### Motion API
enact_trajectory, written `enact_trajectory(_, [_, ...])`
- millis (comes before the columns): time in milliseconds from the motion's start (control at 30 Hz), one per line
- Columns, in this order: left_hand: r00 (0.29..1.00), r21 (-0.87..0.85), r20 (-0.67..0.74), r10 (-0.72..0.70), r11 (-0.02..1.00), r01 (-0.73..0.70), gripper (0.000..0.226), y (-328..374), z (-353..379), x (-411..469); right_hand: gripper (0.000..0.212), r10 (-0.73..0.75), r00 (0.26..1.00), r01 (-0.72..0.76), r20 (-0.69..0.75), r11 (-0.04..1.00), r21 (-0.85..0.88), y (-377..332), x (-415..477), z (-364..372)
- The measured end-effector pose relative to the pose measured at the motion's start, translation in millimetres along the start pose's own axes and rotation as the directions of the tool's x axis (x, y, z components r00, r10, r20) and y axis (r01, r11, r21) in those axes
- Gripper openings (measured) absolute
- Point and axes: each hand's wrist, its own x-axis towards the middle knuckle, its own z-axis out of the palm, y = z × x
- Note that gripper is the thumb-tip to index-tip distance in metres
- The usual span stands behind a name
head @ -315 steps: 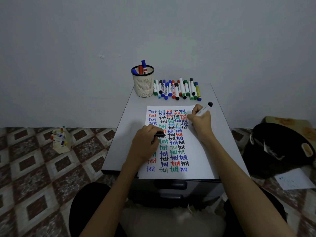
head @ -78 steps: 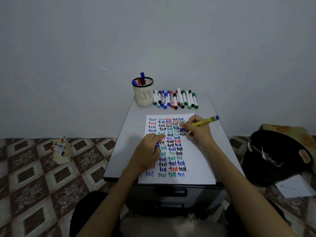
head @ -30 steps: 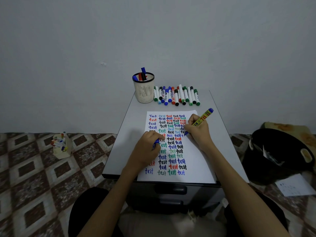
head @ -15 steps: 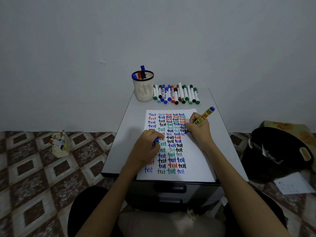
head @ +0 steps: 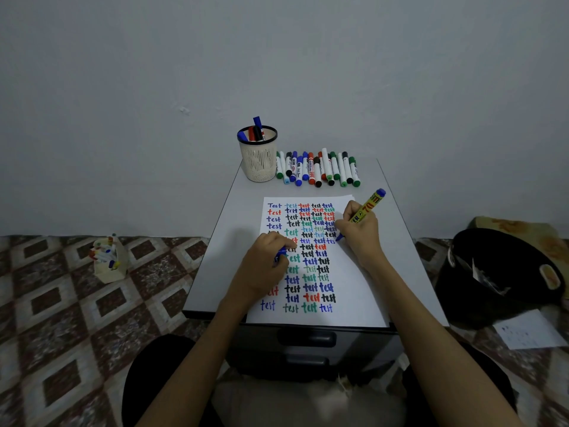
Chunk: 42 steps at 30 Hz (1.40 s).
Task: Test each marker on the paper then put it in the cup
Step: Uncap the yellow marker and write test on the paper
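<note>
Fingers (head: 347,224) around yellow marker's (head: 370,206) lower barrel

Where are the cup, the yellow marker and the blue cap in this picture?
cup (head: 258,163), head view, on its mesh wall.
yellow marker (head: 369,206), head view, on its printed barrel.
blue cap (head: 280,253), head view, on its visible end.

Plain matt white paper (head: 354,303) on a smooth, satin grey bench (head: 234,217). Cream mesh cup (head: 258,163), plastic by the look. Glossy plastic markers (head: 317,167), shiny printed yellow marker (head: 368,206) too. Patterned floor tiles (head: 61,318), faintly glossy. Matt painted wall (head: 277,57).
</note>
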Motion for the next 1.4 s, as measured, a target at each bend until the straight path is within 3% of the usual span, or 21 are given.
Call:
enact_trajectory(467, [1.000,-0.015,-0.010,0.003,1.000,-0.003,0.032,-2,1,0,0.035,0.015,0.999,-0.016,0.046,1.000,0.021,-1,0,-1])
enact_trajectory(633, [0.995,0.057,-0.090,-0.037,0.997,0.042,0.033,-4,2,-2,0.035,0.062,0.997,-0.047,-0.036,0.942,0.332,-1,-2,-8])
enact_trajectory(733, [0.990,0.096,-0.127,-0.058,0.993,0.071,0.029,-8,2,-1,0.033,0.061,0.997,-0.043,-0.036,0.923,0.382,-4,-3,-8])
enact_trajectory(867, [0.990,0.092,-0.135,-0.045,0.994,0.058,0.027,-9,3,0,0.007,0.067,0.998,-0.068,0.019,0.888,0.456,-12,-7,-7])
enact_trajectory(900, [0.990,0.054,-0.133,-0.044,0.997,0.052,0.030,-8,2,0,0.004,0.072,0.995,-0.095,0.065,0.848,0.521,-16,-9,-7])
enact_trajectory(967, [0.989,-0.112,-0.122,-0.084,0.991,0.070,0.029,-5,-3,1,0.017,0.036,0.981,-0.145,0.193,0.795,0.590,-20,-13,-8])
enact_trajectory(1100, [0.980,-0.360,-0.129,-0.153,0.928,0.097,0.022,-4,-11,-1,0.011,-0.015,0.925,-0.222,0.380,0.790,0.572,-26,-27,-10])
enact_trajectory(1233, [0.958,-0.545,-0.095,-0.272,0.819,0.178,0.027,-4,-14,-2,0.013,0.010,0.932,-0.222,0.361,0.805,0.550,-20,-35,-11])
enact_trajectory(1400, [0.958,-0.613,-0.043,-0.282,0.765,0.198,0.024,-3,-15,-3,0.015,0.039,0.940,-0.231,0.340,0.803,0.549,-16,-37,-10])
